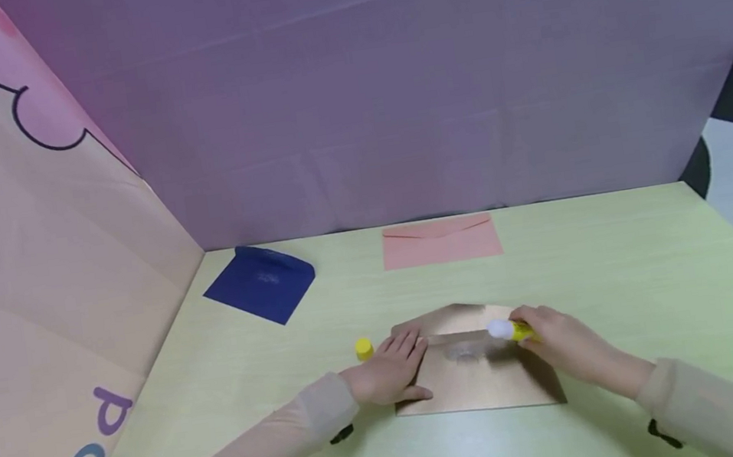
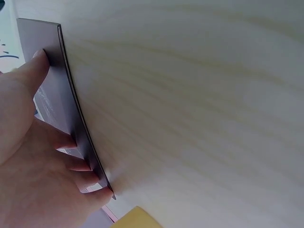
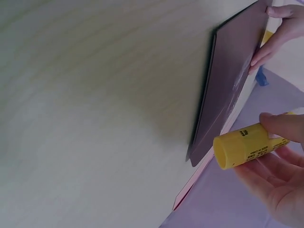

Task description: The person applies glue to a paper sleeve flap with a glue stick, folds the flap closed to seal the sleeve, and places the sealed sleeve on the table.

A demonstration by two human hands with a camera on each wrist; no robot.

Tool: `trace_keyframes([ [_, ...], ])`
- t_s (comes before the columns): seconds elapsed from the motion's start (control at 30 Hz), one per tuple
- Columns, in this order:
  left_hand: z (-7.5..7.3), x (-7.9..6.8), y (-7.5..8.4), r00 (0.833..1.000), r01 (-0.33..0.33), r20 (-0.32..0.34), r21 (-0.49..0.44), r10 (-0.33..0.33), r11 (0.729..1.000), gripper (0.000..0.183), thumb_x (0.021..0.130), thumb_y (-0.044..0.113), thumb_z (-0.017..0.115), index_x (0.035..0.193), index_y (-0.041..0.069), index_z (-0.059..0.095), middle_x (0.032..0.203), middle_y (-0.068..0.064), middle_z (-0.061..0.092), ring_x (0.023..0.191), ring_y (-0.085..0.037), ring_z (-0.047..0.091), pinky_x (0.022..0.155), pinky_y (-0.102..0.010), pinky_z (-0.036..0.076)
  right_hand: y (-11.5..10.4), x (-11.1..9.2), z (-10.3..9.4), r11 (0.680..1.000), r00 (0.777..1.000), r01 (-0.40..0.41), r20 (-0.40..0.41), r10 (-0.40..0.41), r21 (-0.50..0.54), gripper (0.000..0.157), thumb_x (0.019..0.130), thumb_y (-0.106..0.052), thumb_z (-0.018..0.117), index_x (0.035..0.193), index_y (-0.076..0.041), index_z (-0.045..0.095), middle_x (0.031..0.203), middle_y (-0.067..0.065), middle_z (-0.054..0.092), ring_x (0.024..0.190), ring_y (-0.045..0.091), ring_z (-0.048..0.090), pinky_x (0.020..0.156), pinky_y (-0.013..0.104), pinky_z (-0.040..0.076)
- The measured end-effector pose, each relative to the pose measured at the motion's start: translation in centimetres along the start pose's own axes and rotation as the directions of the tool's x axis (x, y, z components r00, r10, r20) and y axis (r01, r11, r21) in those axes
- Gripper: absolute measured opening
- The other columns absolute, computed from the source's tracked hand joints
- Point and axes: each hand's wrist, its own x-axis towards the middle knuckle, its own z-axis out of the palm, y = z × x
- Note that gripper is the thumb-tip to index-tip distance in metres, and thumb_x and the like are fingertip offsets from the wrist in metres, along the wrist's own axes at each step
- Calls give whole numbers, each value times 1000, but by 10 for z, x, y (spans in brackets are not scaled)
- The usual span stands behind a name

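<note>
A brown envelope [image 1: 492,389] lies on the table with its flap [image 1: 455,317] folded open toward the far side. My left hand [image 1: 388,372] rests on the envelope's left part, fingers extended; in the left wrist view its fingertips reach along the edge. My right hand [image 1: 565,341] grips a yellow glue stick [image 3: 251,147], its white tip pointing left over the envelope near the flap's fold. Below the fold, a pale wet-looking smear [image 1: 466,353] marks the envelope. Just left of the envelope stands the yellow cap [image 1: 364,349], close to my left fingers.
Toward the back left lies a dark blue envelope [image 1: 263,284], turned at an angle. A pink envelope [image 1: 441,243] lies flat near the table's back edge. A purple cloth wall [image 1: 348,92] rises behind the table [image 1: 659,283], and a printed panel [image 1: 56,300] borders its left side.
</note>
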Motion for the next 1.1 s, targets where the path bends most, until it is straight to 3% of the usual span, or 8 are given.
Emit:
trace_keyframes([
  [0.23,0,0,0,1000,1,1,-4,-1,1000,79,85,59,33,142,8,13,148,-12,5,135,-23,3,108,-36,14,11,1,-7,976,993,-116,-11,120,182,32,69,3,70,95,4,52,85,16,63,72,27,62,59,32,52],
  [0.5,1,0,0,1000,-1,-8,4,1,1000,79,85,60,33,142,8,13,147,-13,5,135,-23,4,108,-36,15,28,0,-11,894,970,-231,20,243,384,32,73,9,64,100,10,46,92,29,59,79,36,61,67,38,52],
  [0.63,0,0,0,1000,-4,-15,12,4,1000,79,85,60,33,142,8,14,147,-13,6,134,-23,5,107,-36,15,37,0,-16,851,947,-309,51,318,425,33,76,6,63,102,12,43,96,33,57,84,41,59,67,37,52],
  [0.8,0,0,1,1000,-6,-18,16,6,1000,79,86,59,33,142,8,15,147,-13,7,134,-23,6,107,-36,16,50,-1,-22,826,924,-364,54,379,430,34,79,5,60,105,14,41,100,34,55,91,45,56,69,35,52],
  [1.1,1,1,0,1000,2,0,-6,-2,1000,78,86,59,32,142,9,13,148,-12,5,135,-22,3,108,-35,14,72,-2,-35,755,850,-510,107,515,412,44,85,-3,55,113,22,31,112,42,42,101,51,46,76,37,49],
])
